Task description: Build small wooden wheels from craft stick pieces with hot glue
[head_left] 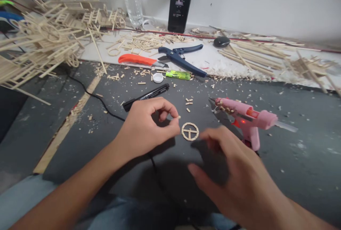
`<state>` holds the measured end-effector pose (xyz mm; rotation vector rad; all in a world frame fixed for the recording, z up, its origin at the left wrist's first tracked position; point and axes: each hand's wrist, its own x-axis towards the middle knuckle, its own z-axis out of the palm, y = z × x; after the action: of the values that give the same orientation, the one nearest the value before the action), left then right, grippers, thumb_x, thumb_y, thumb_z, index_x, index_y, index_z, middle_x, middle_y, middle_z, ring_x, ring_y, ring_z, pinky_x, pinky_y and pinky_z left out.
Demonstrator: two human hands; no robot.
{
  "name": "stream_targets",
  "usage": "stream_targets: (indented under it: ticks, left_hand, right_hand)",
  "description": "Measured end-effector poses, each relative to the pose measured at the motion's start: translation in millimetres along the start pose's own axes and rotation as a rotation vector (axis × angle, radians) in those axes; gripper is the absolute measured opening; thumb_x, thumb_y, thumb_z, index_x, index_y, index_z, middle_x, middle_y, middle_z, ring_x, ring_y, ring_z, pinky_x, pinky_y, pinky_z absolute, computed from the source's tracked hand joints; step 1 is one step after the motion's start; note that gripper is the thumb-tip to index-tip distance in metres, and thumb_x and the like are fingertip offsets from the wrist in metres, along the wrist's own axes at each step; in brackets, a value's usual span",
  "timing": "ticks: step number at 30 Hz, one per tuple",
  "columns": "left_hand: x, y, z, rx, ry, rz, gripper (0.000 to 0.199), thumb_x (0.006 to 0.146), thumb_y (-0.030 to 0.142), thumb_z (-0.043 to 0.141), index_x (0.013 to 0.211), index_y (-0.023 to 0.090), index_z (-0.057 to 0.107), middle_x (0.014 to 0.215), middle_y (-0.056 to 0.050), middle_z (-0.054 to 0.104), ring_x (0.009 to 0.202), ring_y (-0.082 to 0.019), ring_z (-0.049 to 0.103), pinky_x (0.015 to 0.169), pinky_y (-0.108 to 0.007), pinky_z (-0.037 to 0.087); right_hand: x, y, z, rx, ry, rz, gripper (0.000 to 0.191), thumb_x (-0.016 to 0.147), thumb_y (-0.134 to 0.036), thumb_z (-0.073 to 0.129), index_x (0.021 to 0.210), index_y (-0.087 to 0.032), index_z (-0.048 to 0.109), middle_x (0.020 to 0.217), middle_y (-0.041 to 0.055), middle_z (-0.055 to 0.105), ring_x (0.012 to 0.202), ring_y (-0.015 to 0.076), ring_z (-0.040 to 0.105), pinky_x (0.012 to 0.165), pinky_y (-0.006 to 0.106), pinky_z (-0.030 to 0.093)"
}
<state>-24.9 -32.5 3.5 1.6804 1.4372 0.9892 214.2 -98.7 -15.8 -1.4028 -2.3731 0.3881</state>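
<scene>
On the dark tabletop lies a small wooden wheel (194,131) made of short stick pieces, with a crossbar and one spoke inside its ring. Just left of it, my left hand (149,123) pinches a tiny wooden stick piece (179,117) between thumb and forefinger. To the wheel's right, my right hand (229,162) is spread, thumb and fingers apart, slightly blurred, with nothing in it. A pink hot glue gun (246,113) rests beyond that hand, a clear glue stick poking out of its back. Several loose stick pieces (189,103) lie above the wheel.
A black marker (157,91), orange utility knife (137,59), blue cutter (183,61) and green lighter (178,75) lie farther back. Stick constructions (48,38) crowd the left. A phone (182,3) and bottle (131,1) stand at the wall. A black cable (98,97) crosses the table.
</scene>
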Motion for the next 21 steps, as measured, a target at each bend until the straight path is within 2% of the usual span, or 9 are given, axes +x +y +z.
stream_targets:
  ticks: [3,6,10,14,17,19,21]
  left_hand:
    - [9,-7,-4.5,-0.005,0.0,-0.022,0.005,0.076,0.019,0.072,0.071,0.018,0.071,0.061,0.004,0.052,0.058,-0.011,0.045,0.058,-0.024,0.035]
    - [13,-9,-6.8,-0.01,-0.01,-0.022,0.004,0.075,0.021,0.072,0.072,0.019,0.073,0.061,0.004,0.052,0.057,-0.011,0.045,0.056,-0.024,0.034]
    - [9,-7,-8.1,0.028,-0.016,0.024,0.003,0.075,0.02,0.072,0.072,0.02,0.072,0.061,0.004,0.054,0.059,-0.011,0.048,0.06,-0.024,0.037]
    - [4,-7,-9.1,0.056,-0.015,0.051,0.004,0.078,0.02,0.071,0.073,0.021,0.071,0.062,0.004,0.055,0.059,-0.011,0.049,0.06,-0.024,0.038]
    - [2,-10,-11.2,0.08,-0.006,0.071,0.005,0.078,0.021,0.071,0.074,0.022,0.069,0.064,0.003,0.056,0.06,-0.012,0.05,0.06,-0.025,0.039]
    - [0,-11,-13.7,0.088,0.002,0.08,0.005,0.078,0.02,0.071,0.075,0.022,0.069,0.064,0.003,0.057,0.06,-0.012,0.051,0.06,-0.025,0.039]
    - [-1,-10,-16.5,0.096,-0.022,0.095,0.006,0.079,0.018,0.07,0.074,0.023,0.07,0.064,0.004,0.057,0.06,-0.012,0.051,0.06,-0.024,0.038]
  right_hand:
    - [39,-15,21,-0.223,0.014,0.043,0.06,0.084,-0.052,0.068,0.13,-0.02,0.049,0.106,0.012,0.067,0.087,0.0322,0.068,0.069,0.045,0.055]
    - [59,-13,28,-0.28,0.008,0.066,0.052,0.087,-0.059,0.063,0.117,-0.017,0.055,0.095,0.0085,0.066,0.08,0.0303,0.068,0.061,0.04,0.05]
    - [61,-4,28,-0.246,0.034,0.021,0.03,0.092,-0.049,0.062,0.094,-0.019,0.057,0.079,0.0025,0.062,0.068,0.0233,0.065,0.053,0.034,0.041]
    - [62,-1,26,-0.211,0.086,0.01,0.027,0.088,-0.044,0.069,0.09,-0.02,0.056,0.077,0.0003,0.061,0.066,0.0199,0.064,0.054,0.032,0.042]
    - [61,-2,21,-0.12,0.16,-0.051,0.021,0.086,-0.035,0.069,0.094,-0.02,0.056,0.079,0.0023,0.063,0.071,0.0207,0.064,0.058,0.032,0.045]
    - [59,-3,17,0.002,0.105,-0.111,0.018,0.086,-0.03,0.066,0.098,-0.02,0.058,0.087,0.0055,0.065,0.077,0.0216,0.064,0.063,0.034,0.049]
    - [55,-4,15,0.149,-0.044,-0.149,0.019,0.084,-0.024,0.065,0.102,-0.021,0.058,0.095,0.0061,0.066,0.083,0.0214,0.064,0.07,0.034,0.051]
